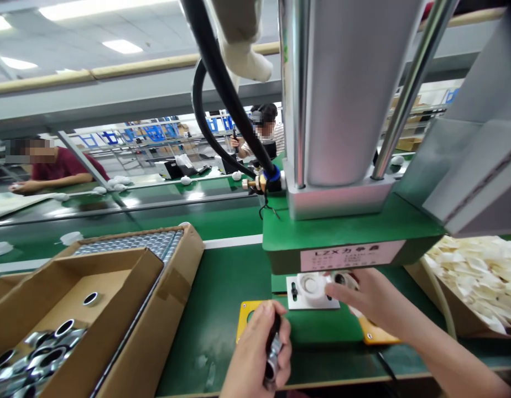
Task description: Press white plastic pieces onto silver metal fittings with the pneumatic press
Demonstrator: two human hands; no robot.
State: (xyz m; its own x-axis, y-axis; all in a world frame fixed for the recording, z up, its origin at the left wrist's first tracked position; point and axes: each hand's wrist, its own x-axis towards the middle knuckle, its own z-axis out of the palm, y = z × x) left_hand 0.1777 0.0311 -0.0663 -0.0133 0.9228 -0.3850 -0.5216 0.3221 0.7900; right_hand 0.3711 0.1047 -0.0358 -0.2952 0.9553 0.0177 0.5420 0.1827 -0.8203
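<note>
**What's sitting on the green surface**

So the surface [222, 287] is a green-topped bench, with a white strip running across it further back. On the left there's an open cardboard box [114, 309] holding shiny metal rings [35, 354], with rows of silvery parts [131, 242] behind a divider. In the middle sits the green press base [342, 232], with a white fixture plate [311, 290] under it and a yellow plate [245, 318] near the front edge. A carton of white plastic pieces [475, 276] sits off to the right.
</note>
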